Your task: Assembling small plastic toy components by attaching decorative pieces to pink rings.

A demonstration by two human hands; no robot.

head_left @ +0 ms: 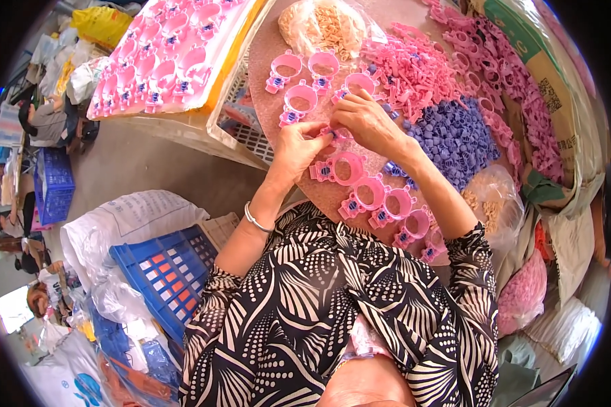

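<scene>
Over the table, my left hand (301, 148) and my right hand (368, 123) meet fingertip to fingertip. Both are closed on a small pink plastic ring-shaped part (339, 136) with a blue piece on it, mostly covered by my fingers. Just beyond my right hand lies a pink ring part (358, 83). Farther off to the left sit more such parts (300, 99) with blue pieces on them. Nearer to me, a row of pink ring parts (368, 194) runs along the table edge. A pile of small blue pieces (448, 139) lies right of my right forearm.
A heap of narrow pink pieces (414, 71) and a clear bag of beige pieces (321, 27) lie at the back. Many pink rings fill a tray (234, 47) on a crate (183, 132) at left. A blue basket (132, 261) stands beside my left arm; pink parts (516, 88) fill a box at right.
</scene>
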